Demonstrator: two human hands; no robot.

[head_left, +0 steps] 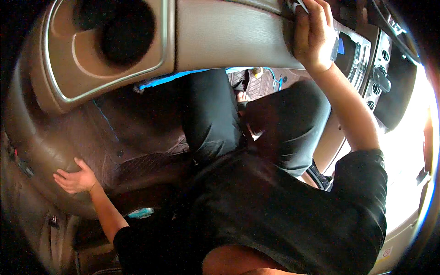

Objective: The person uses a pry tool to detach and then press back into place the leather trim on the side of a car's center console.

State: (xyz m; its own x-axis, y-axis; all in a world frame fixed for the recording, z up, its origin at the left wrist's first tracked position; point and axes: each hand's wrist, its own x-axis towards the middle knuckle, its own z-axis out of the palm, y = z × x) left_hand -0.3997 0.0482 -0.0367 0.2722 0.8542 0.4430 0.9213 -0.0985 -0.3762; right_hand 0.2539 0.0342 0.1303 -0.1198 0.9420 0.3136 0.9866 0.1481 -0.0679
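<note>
My left hand [77,178] lies with its fingers stretched out and apart on a brown car seat [43,151]. It holds nothing. At the top right, my right hand [315,34] is at the front end of the padded beige centre console [233,32], its fingers bent over beside a small silver and dark part [299,5]. What those fingers grip is hidden; a pale, partly see-through edge shows next to the wrist. My legs in dark trousers [213,117] are bent below the console.
A cup holder [126,39] with a silver rim is set in the console at the upper left. Quilted brown mats [279,82] line the floor, with blue edging near the console. The dashboard with round vents [376,88] stands at the right, by a bright opening.
</note>
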